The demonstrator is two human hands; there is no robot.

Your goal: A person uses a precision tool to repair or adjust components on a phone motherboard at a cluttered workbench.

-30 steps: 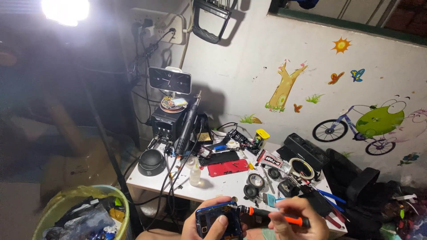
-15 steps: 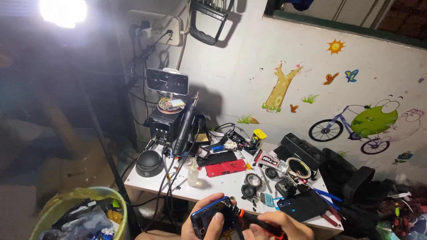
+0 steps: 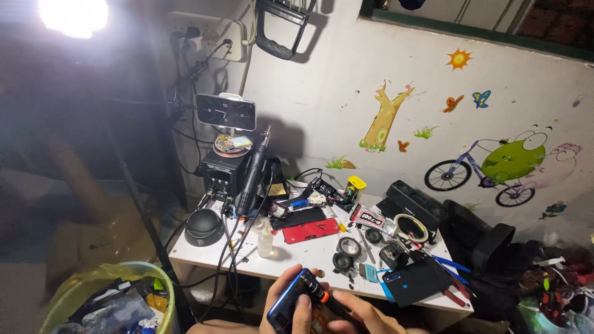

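Head view: left hand (image 3: 286,304) clasped around blue phone (image 3: 291,301); right hand (image 3: 359,313) pinching orange-tipped tool (image 3: 317,293) onto it. Behind: white table (image 3: 297,255), red phone (image 3: 310,230), small bottle (image 3: 265,240).

A dark rectangular phone screen (image 3: 226,112) glows on a stand left of centre; a red-and-white glue tube (image 3: 370,218) lies mid-table.
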